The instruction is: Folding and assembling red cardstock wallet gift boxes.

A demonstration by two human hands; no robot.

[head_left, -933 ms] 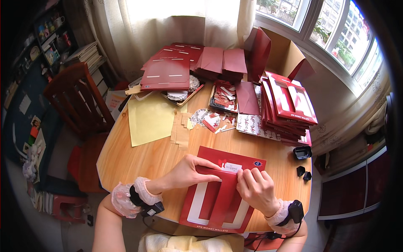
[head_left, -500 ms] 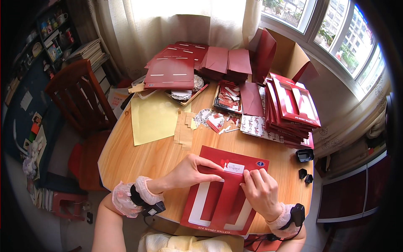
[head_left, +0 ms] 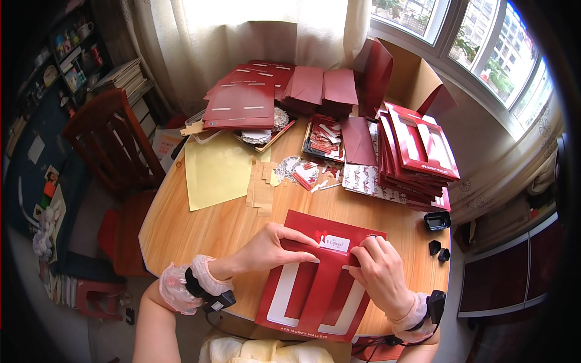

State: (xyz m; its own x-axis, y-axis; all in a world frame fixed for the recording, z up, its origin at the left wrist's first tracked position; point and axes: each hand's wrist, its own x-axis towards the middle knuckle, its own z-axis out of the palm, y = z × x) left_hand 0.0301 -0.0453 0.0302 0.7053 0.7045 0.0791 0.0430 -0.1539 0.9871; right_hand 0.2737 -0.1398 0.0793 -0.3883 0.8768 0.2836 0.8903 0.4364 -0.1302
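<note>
A red cardboard sleeve (head_left: pixel 316 294) lies slightly tilted near the table's front edge. White shows inside its two cut-out windows, on either side of a red centre strip. Close to its far edge sits a small white label (head_left: pixel 334 242) with a red bow at its left end. My left hand (head_left: pixel 266 247) has its index fingertip beside the bow and its thumb at the left window's top edge, gripping the sleeve. My right hand (head_left: pixel 381 269) is curled over the sleeve by the label's right end, thumb at the right window's top. Its fingers partly cover the far right corner.
Similar sleeves form a tall stack (head_left: pixel 417 151) at the right, near an open cardboard box (head_left: pixel 414 75). Further back are red cards (head_left: pixel 239 103) and red envelopes (head_left: pixel 305 85). A tray of small pieces (head_left: pixel 324 136), yellow paper (head_left: pixel 218 172) and black plastic parts (head_left: pixel 437 221) also lie around.
The view has shifted slightly. The sleeve has turned a little, its near end swinging left. My right fingers have moved up over the far right corner, hiding more of the printed mark.
</note>
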